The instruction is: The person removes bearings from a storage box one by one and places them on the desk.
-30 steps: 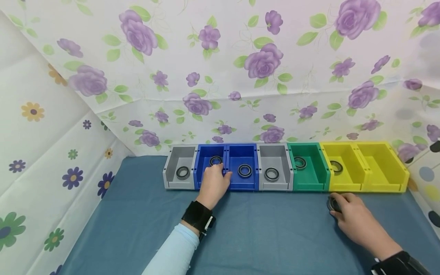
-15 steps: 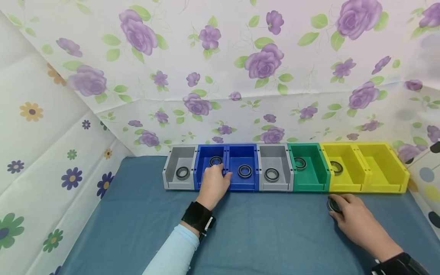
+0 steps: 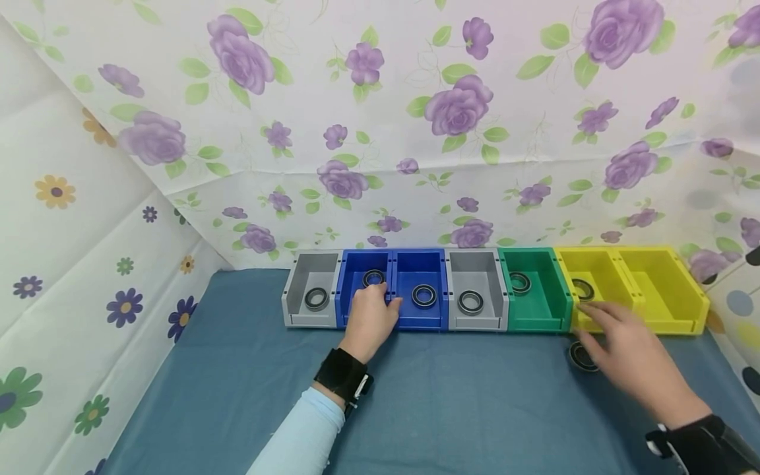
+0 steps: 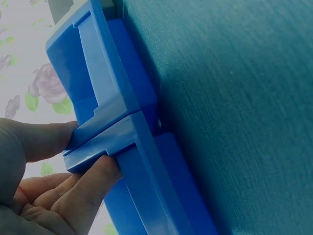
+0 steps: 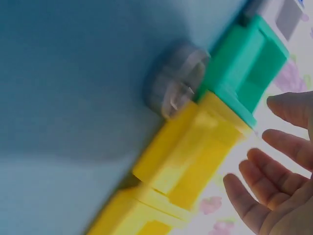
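My left hand (image 3: 369, 318) pinches the adjoining walls of the two blue bins, its thumb in the right blue bin (image 4: 98, 54) and its fingers in the left blue bin (image 4: 156, 191). A bearing (image 3: 373, 278) lies behind that hand in the left one. My right hand (image 3: 632, 356) is apart from everything, fingers spread, over the front of the left yellow bin (image 3: 614, 323). A loose black-rimmed bearing (image 3: 582, 356) sits on the blue cloth in front of that bin, partly behind the right hand; in the right wrist view this bearing (image 5: 178, 81) is blurred.
Joined in one row are a grey bin (image 3: 309, 320), the blue pair, another grey bin (image 3: 477, 322), a green bin (image 3: 540, 323) and two yellow ones. Single bearings lie in most of them. A flowered sheet (image 3: 380, 132) hangs behind; blue cloth (image 3: 463, 402) covers the table.
My right hand has let go of the bearing, opened its fingers and moved up toward the yellow bin. The bearing stays on the cloth. My left hand has kept its place.
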Demonstrator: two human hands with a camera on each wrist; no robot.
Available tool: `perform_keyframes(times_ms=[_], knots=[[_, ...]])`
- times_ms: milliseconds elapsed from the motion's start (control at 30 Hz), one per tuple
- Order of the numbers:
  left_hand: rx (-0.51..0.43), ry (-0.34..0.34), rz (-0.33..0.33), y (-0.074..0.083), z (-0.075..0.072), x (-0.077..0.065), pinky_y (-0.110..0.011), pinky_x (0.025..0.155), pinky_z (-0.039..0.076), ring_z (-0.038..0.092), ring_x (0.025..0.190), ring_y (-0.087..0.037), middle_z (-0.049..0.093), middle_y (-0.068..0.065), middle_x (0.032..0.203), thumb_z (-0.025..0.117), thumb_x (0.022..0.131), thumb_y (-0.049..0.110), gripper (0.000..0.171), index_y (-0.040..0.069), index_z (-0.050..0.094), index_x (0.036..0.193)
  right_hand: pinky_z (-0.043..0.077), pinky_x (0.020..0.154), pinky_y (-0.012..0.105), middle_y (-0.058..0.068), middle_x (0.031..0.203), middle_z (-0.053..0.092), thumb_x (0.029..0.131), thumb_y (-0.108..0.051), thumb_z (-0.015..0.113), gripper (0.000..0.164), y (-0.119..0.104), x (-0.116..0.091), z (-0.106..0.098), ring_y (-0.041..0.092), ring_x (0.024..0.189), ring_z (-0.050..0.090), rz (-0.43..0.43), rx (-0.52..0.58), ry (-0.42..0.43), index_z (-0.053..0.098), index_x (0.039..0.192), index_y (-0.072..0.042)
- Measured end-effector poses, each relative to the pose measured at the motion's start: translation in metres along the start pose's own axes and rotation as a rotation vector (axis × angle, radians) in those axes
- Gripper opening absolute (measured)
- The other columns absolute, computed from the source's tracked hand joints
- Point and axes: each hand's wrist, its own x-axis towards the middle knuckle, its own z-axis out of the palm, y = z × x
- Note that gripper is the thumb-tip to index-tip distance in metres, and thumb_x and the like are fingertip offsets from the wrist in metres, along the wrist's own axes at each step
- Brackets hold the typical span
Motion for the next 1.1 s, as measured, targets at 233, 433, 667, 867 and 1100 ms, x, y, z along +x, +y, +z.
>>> perform_keyframes(times_ms=[233,433,667,867,1100], knots=[[0.001,-0.008,-0.003,-0.001,0.000,0.000,-0.028,0.073,0.049,0.059,0.100,-0.021,0.061,-0.014,0.114,0.063,0.089,0.028,0.041,-0.001,0.060,0.118,0.021,0.102,0.055,0.025,0.141,0.031,0.079,-0.014,0.071,0.055,0.016,0.027,-0.011,0.044,0.126,0.028,-0.072,0.023,0.091,0.051,0.128,-0.001],[-0.017,-0.019,-0.012,-0.001,-0.001,-0.001,-0.027,0.072,0.049,0.059,0.100,-0.021,0.060,-0.014,0.114,0.063,0.089,0.028,0.041,-0.001,0.060,0.118,0.015,0.105,0.054,0.025,0.147,0.020,0.078,-0.010,0.070,0.066,0.030,0.044,-0.006,0.042,0.133,0.016,-0.078,0.016,0.062,0.042,0.137,-0.001],[-0.023,-0.019,-0.009,0.000,-0.001,-0.001,-0.028,0.074,0.049,0.059,0.100,-0.021,0.060,-0.014,0.115,0.063,0.089,0.028,0.042,-0.001,0.060,0.119,0.015,0.103,0.056,0.032,0.143,0.021,0.079,-0.004,0.065,0.068,0.047,0.057,0.003,0.047,0.130,0.018,-0.052,0.002,-0.034,0.035,0.140,0.002],[-0.025,-0.022,-0.008,0.001,-0.001,0.000,-0.028,0.073,0.048,0.059,0.099,-0.021,0.059,-0.015,0.116,0.063,0.089,0.028,0.043,-0.002,0.059,0.119,0.031,0.092,0.061,0.031,0.140,0.026,0.079,-0.002,0.061,0.061,0.055,0.065,0.013,0.048,0.122,0.029,-0.070,0.025,-0.107,0.039,0.136,0.005],[-0.021,-0.022,-0.011,0.000,-0.002,0.000,-0.028,0.073,0.048,0.059,0.099,-0.021,0.059,-0.015,0.116,0.063,0.089,0.029,0.043,-0.001,0.059,0.119,0.031,0.092,0.061,0.032,0.139,0.025,0.078,0.001,0.055,0.061,0.054,0.073,0.018,0.049,0.122,0.029,-0.033,0.044,-0.214,0.037,0.136,0.008]])
